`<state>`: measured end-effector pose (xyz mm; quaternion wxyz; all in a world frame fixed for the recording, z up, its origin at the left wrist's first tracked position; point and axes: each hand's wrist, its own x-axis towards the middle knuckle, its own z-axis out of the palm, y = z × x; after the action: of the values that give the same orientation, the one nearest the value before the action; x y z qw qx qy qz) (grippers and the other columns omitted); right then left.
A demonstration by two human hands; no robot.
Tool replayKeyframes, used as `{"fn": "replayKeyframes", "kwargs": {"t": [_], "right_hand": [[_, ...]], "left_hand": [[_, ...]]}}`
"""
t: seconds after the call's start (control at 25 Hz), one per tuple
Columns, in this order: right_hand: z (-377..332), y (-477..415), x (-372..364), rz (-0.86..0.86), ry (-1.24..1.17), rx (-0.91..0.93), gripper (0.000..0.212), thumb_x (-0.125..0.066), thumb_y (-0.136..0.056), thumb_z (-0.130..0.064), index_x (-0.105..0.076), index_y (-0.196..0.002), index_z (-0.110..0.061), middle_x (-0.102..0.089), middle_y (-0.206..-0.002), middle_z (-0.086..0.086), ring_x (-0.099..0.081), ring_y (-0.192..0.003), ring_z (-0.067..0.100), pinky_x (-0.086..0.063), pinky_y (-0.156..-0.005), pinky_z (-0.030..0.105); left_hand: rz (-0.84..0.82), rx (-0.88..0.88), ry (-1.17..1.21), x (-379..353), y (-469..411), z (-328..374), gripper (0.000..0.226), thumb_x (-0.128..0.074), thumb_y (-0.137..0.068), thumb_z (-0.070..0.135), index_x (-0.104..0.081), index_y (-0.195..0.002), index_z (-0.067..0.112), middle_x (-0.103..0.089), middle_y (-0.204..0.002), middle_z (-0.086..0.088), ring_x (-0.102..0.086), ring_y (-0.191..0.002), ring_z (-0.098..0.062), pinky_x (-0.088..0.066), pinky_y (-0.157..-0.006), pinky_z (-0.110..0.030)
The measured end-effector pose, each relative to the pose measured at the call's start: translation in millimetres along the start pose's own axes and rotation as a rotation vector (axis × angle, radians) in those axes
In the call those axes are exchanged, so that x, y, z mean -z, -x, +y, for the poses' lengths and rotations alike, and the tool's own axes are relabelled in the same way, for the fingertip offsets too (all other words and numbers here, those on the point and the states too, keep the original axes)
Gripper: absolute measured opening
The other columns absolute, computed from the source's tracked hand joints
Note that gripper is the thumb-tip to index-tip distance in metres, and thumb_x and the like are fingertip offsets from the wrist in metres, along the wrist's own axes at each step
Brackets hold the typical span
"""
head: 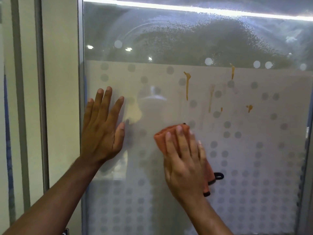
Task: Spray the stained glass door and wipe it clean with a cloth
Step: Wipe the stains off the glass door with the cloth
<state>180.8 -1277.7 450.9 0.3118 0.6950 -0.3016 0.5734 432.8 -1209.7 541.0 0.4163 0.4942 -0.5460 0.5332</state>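
Observation:
The glass door (254, 150) fills the view, frosted with grey dots below and clear above, where spray droplets cover the pane. Several orange-brown drip stains (187, 85) run down the frosted part, upper middle to right. My right hand (184, 160) presses a folded orange cloth (160, 138) flat against the glass, just below the stains; a black loop of the cloth hangs out at the hand's right. My left hand (103, 126) lies flat on the glass near the door's left edge, fingers spread, holding nothing. No spray bottle is in view.
A grey metal door frame (81, 82) runs down the left of the pane, with a cream wall panel (59, 82) and another glazed strip beyond it. A bright light strip reflects across the top of the glass.

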Motion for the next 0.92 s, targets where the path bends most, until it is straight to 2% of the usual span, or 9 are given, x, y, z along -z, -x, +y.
{"fn": "replayKeyframes", "kwargs": {"t": [0.08,0.16,0.24,0.32,0.48,0.6,0.76,0.84,0.92], "right_hand": [[-3,-14,-1,0.027,-0.036,-0.032,0.067,-0.063,-0.101,-0.007,-0.043,-0.164,-0.016,-0.028,-0.177,0.014,-0.02,-0.165,0.042,-0.034,-0.125,0.061],[-17,-50,-3,0.037,-0.078,0.02,0.061,-0.06,-0.103,-0.001,-0.047,-0.162,-0.012,-0.033,-0.174,0.017,-0.023,-0.163,0.046,-0.036,-0.125,0.061],[-29,-106,-4,0.032,-0.092,0.072,0.053,-0.051,-0.11,-0.004,-0.045,-0.162,-0.009,-0.034,-0.173,0.018,-0.026,-0.163,0.046,-0.033,-0.127,0.059],[-36,-169,-1,0.044,-0.073,0.046,0.053,-0.042,-0.11,-0.007,-0.041,-0.164,-0.009,-0.033,-0.174,0.018,-0.026,-0.163,0.045,-0.031,-0.129,0.058],[-48,-241,7,0.046,-0.09,-0.081,0.063,-0.048,-0.109,-0.018,-0.029,-0.169,-0.016,-0.022,-0.179,0.013,-0.018,-0.165,0.043,-0.031,-0.13,0.054],[-50,-225,3,0.028,-0.08,-0.041,0.068,-0.045,-0.108,-0.024,-0.022,-0.171,-0.015,-0.015,-0.181,0.013,-0.012,-0.167,0.041,-0.03,-0.13,0.052],[-53,-148,-12,-0.004,-0.12,0.072,0.078,-0.046,-0.1,-0.018,-0.016,-0.171,-0.01,-0.006,-0.181,0.017,0.0,-0.168,0.04,-0.018,-0.135,0.053],[-55,-96,-19,-0.013,-0.118,0.124,0.078,-0.052,-0.102,-0.015,-0.017,-0.172,-0.013,-0.003,-0.182,0.013,0.002,-0.168,0.039,-0.024,-0.132,0.053],[-49,-48,-23,-0.044,-0.084,0.187,0.075,-0.053,-0.102,-0.013,-0.023,-0.171,-0.017,-0.007,-0.182,0.01,-0.005,-0.168,0.041,-0.026,-0.13,0.056]], "left_hand": [[-0.004,0.002,-0.022,-1,0,0,0.069,-0.023,-0.114,0.052,-0.026,-0.174,0.019,-0.015,-0.184,-0.017,-0.01,-0.173,-0.038,-0.008,-0.14,-0.056],[-0.019,-0.001,-0.022,-2,0,-1,0.069,-0.023,-0.114,0.052,-0.024,-0.175,0.02,-0.013,-0.185,-0.017,-0.008,-0.173,-0.037,-0.008,-0.14,-0.058],[-0.03,-0.003,-0.023,-1,0,-2,0.07,-0.023,-0.113,0.052,-0.022,-0.175,0.021,-0.011,-0.185,-0.016,-0.007,-0.173,-0.036,-0.009,-0.14,-0.059],[-0.041,0.004,-0.031,-2,0,-1,0.07,-0.023,-0.113,0.052,-0.022,-0.175,0.021,-0.011,-0.185,-0.015,-0.006,-0.173,-0.036,-0.006,-0.14,-0.057],[-0.034,0.008,-0.029,-2,0,0,0.07,-0.024,-0.113,0.053,-0.025,-0.175,0.019,-0.013,-0.185,-0.016,-0.009,-0.173,-0.037,-0.005,-0.141,-0.055],[-0.016,0.003,-0.023,-2,-2,1,0.07,-0.022,-0.114,0.053,-0.025,-0.174,0.018,-0.015,-0.184,-0.017,-0.012,-0.172,-0.039,-0.011,-0.14,-0.06],[-0.001,-0.011,0.007,-2,-1,0,0.07,-0.022,-0.113,0.051,-0.023,-0.175,0.016,-0.015,-0.184,-0.018,-0.012,-0.172,-0.038,-0.01,-0.14,-0.058],[-0.012,-0.001,0.015,-1,0,-1,0.071,-0.027,-0.112,0.048,-0.021,-0.175,0.016,-0.014,-0.185,-0.016,-0.011,-0.173,-0.037,-0.01,-0.14,-0.059],[-0.017,-0.002,0.027,0,-2,-2,0.071,-0.03,-0.111,0.047,-0.023,-0.175,0.015,-0.014,-0.185,-0.016,-0.011,-0.173,-0.037,-0.011,-0.139,-0.06]]}}
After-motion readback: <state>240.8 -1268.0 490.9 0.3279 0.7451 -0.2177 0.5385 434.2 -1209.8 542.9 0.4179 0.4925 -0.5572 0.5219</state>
